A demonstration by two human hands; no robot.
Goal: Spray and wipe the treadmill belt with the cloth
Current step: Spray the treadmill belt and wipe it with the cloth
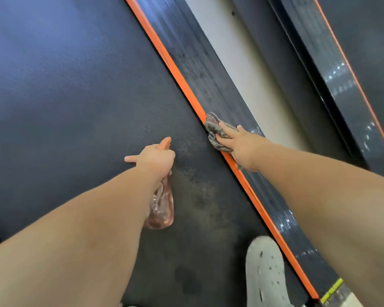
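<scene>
Right hand (237,145) pressed flat on cloth (215,129) at orange strip (186,89); left hand (155,158) gripped spray bottle (161,207) over belt (75,96).

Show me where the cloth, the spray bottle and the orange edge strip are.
cloth (212,125), head view, on the crumpled fabric at its far end.
spray bottle (161,208), head view, on its clear pinkish body.
orange edge strip (183,85), head view, on the bare stretch beyond the cloth.

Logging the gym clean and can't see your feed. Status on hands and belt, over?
Left hand grips spray bottle over belt. Right hand presses cloth on orange edge strip. White shoe stands on belt.
</scene>
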